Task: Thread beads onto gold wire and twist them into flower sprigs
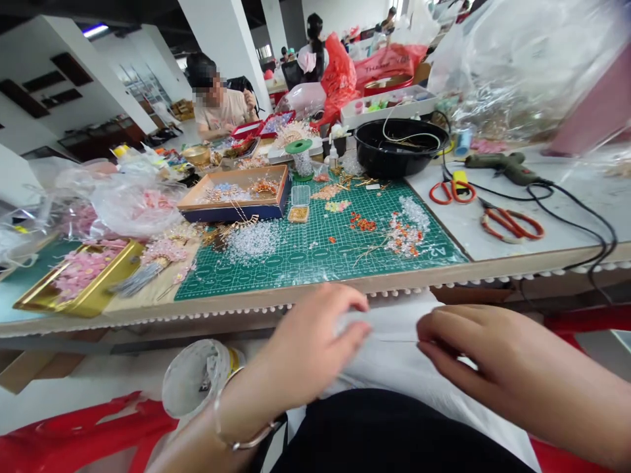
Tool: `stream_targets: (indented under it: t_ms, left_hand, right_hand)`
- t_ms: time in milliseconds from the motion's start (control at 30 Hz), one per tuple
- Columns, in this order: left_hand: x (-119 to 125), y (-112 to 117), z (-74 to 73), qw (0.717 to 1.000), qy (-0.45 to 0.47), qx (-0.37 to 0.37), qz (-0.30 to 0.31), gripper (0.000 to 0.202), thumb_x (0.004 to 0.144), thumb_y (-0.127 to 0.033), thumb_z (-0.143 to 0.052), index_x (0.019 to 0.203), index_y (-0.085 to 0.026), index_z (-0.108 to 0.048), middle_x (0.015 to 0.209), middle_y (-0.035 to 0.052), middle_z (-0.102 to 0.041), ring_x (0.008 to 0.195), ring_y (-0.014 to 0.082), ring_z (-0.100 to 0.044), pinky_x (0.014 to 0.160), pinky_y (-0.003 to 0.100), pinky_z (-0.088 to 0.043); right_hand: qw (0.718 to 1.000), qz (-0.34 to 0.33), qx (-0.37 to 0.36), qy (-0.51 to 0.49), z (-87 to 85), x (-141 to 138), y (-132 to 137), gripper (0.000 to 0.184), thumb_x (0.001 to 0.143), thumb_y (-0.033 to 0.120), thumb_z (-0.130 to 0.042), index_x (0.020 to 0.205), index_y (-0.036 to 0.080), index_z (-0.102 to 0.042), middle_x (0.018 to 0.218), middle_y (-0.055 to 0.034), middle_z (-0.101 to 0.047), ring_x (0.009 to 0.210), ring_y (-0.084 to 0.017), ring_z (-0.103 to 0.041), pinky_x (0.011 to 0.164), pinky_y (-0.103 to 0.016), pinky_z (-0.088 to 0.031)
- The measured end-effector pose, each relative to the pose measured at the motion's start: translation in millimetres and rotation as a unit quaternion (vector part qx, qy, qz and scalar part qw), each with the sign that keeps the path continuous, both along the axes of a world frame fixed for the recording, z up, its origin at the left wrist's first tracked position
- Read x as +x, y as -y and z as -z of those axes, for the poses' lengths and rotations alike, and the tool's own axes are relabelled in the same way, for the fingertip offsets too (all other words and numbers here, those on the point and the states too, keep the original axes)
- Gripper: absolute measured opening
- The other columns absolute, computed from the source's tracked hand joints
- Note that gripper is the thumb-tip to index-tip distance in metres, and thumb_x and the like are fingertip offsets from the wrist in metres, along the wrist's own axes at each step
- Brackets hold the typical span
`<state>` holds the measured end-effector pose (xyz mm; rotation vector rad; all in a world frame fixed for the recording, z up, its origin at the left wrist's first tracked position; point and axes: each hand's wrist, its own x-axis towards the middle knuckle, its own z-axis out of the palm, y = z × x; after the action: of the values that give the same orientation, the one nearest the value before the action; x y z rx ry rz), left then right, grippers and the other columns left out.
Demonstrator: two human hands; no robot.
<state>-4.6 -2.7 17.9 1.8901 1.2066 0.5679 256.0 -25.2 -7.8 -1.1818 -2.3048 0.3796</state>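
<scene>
Here's the worktable (582, 171), stretching past the green cutting mat (305, 263) on both sides, with that mat flat along its front edge. Pale cloth (389, 371) shows below the mat's near side. A black basin (389, 163) sits at the mat's back right corner, a shallow box (271, 207) at its back left, and a gold tray (108, 284) off to its left. Now the hands, both just this side of the mat! The left hand (315, 348), a touch blurred, has thumb and forefinger apart; the right hand (486, 335), below the mat's right front corner, draws its fingertips close, and I can't tell whether they pinch anything. Right of the mat, a green glue gun (503, 164), with orange-handled scissors (493, 213) nearer. A spool (298, 161) stands at the mat's far edge; a clear case (300, 196) lies open on the mat. And the beads: clear beads (254, 242) heaped on the mat's left half, orange-red beads (362, 223) on its right. Finest of all, a thin line (394, 341) between the hands, in front of the mat: thread or crease, I can't tell.
</scene>
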Motion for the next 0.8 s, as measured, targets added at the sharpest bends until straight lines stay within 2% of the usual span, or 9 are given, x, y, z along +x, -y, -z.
stream_targets:
  t_ms: [33, 100, 167, 233, 333, 500, 667, 800]
  left_hand:
    - [12.3, -1.0, 0.3, 0.998, 0.015, -0.040, 0.046, 0.017, 0.096, -0.037, -0.059, 0.106, -0.024, -0.065, 0.114, 0.0048, -0.068, 0.110, 0.0224, -0.060, 0.099, 0.037, -0.042]
    - [31.1, -3.0, 4.9, 0.985, 0.069, -0.134, 0.085, 0.021, 0.097, -0.041, -0.057, 0.099, -0.021, -0.062, 0.097, 0.0035, -0.067, 0.091, 0.0191, -0.062, 0.083, 0.033, -0.046]
    - [40.1, -4.0, 11.5, 0.970, 0.115, -0.198, 0.088, 0.027, 0.096, -0.047, -0.058, 0.094, -0.019, -0.058, 0.079, -0.0008, -0.058, 0.071, 0.0140, -0.053, 0.066, 0.027, -0.042]
    - [41.5, -3.2, 16.4, 0.962, 0.132, -0.223, 0.082, 0.033, 0.093, -0.051, -0.061, 0.092, -0.019, -0.057, 0.071, -0.0042, -0.048, 0.063, 0.0112, -0.042, 0.058, 0.025, -0.034]
    - [38.2, 0.7, 17.9, 0.959, 0.130, -0.242, 0.075, 0.038, 0.089, -0.055, -0.066, 0.088, -0.018, -0.059, 0.065, -0.0058, -0.041, 0.059, 0.0102, -0.035, 0.053, 0.025, -0.027]
    - [33.8, 6.9, 17.1, 0.947, 0.146, -0.277, 0.066, 0.039, 0.085, -0.055, -0.072, 0.085, -0.018, -0.059, 0.057, -0.0081, -0.033, 0.053, 0.0090, -0.026, 0.049, 0.026, -0.019]
    - [29.9, 8.3, 24.2, 0.945, 0.162, -0.272, 0.080, 0.042, 0.088, -0.059, -0.067, 0.086, -0.018, -0.059, 0.058, -0.0070, -0.034, 0.054, 0.0092, -0.028, 0.052, 0.027, -0.021]
    - [26.5, 9.4, 26.6, 0.940, 0.171, -0.279, 0.095, 0.041, 0.088, -0.056, -0.068, 0.081, -0.017, -0.060, 0.058, -0.0061, -0.036, 0.055, 0.0086, -0.028, 0.052, 0.026, -0.022]
  right_hand:
    - [0.999, -0.020, 0.009, 0.023, -2.0, -6.8, -1.0, 0.019, 0.097, 0.022, -0.054, 0.081, 0.023, -0.066, 0.064, 0.0012, -0.062, 0.052, -0.016, -0.057, 0.052, -0.030, -0.038]
    - [0.998, -0.042, 0.010, 0.041, -4.3, -13.4, -2.0, 0.020, 0.100, 0.019, -0.049, 0.087, 0.022, -0.064, 0.069, -0.0007, -0.064, 0.058, -0.017, -0.058, 0.055, -0.031, -0.037]
    - [0.998, -0.046, -0.003, 0.034, -5.1, -12.1, -1.9, 0.016, 0.100, 0.020, -0.051, 0.090, 0.022, -0.064, 0.072, -0.0012, -0.064, 0.061, -0.018, -0.059, 0.057, -0.031, -0.037]
    - [0.997, -0.059, -0.016, 0.036, -6.1, -7.4, -1.1, 0.016, 0.101, 0.020, -0.052, 0.090, 0.021, -0.064, 0.073, -0.0012, -0.064, 0.063, -0.017, -0.058, 0.058, -0.030, -0.036]
    - [0.995, -0.089, -0.025, 0.045, -9.1, -2.0, 0.4, 0.018, 0.102, 0.019, -0.050, 0.089, 0.020, -0.063, 0.073, -0.0013, -0.064, 0.064, -0.016, -0.057, 0.058, -0.029, -0.037]
    - [0.994, -0.080, -0.065, 0.041, -9.7, -0.1, 2.6, 0.019, 0.103, 0.021, -0.048, 0.090, 0.020, -0.062, 0.077, -0.0009, -0.065, 0.066, -0.015, -0.058, 0.062, -0.029, -0.039]
    - [0.991, -0.098, -0.080, 0.036, -6.1, 1.8, 2.4, 0.018, 0.103, 0.022, -0.049, 0.093, 0.021, -0.064, 0.079, -0.0010, -0.066, 0.067, -0.016, -0.060, 0.063, -0.029, -0.040]
    - [0.991, -0.103, -0.075, 0.050, -13.1, 4.2, 3.5, 0.018, 0.103, 0.022, -0.049, 0.093, 0.022, -0.064, 0.077, -0.0002, -0.065, 0.065, -0.016, -0.058, 0.061, -0.030, -0.038]
